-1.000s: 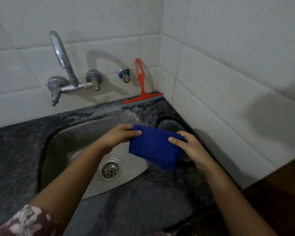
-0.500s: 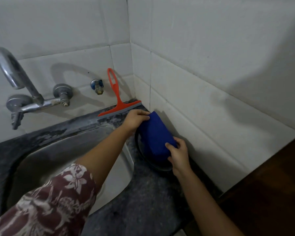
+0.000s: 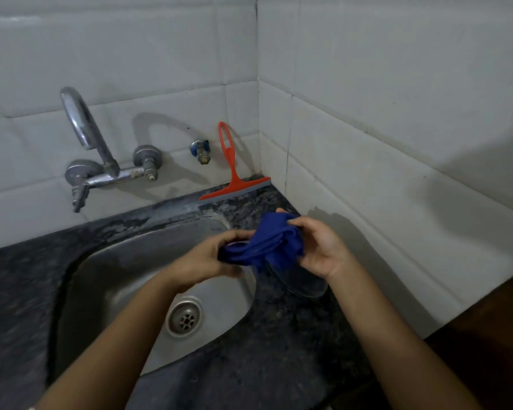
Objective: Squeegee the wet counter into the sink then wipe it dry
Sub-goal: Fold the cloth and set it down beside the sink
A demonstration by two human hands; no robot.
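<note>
Blue cloth (image 3: 267,247), bunched and twisted, held in the air above the right rim of the sink (image 3: 125,276) and the dark table (image 3: 279,365), stretched between both hands. Left hand (image 3: 208,258) clenched around the cloth's left end, knuckles up, forearm reaching in from the lower left across the steel basin. Right hand (image 3: 323,250) grasping the cloth's right, bulkier end, palm turned toward the camera, fingers curled over the top of the fabric, forearm rising from the lower right over the table's front edge. Just beneath the cloth and right hand, a dark round dish (image 3: 302,282) lying on the table beside the sink, near the side wall. Orange squeegee (image 3: 234,184) standing at the table's back right corner, blade down on the stone, handle leaned against the tiled wall, well apart from the hands. Drain (image 3: 184,316) open in the sink's floor. Chrome tap (image 3: 101,155) mounted on the back wall above the sink.
</note>
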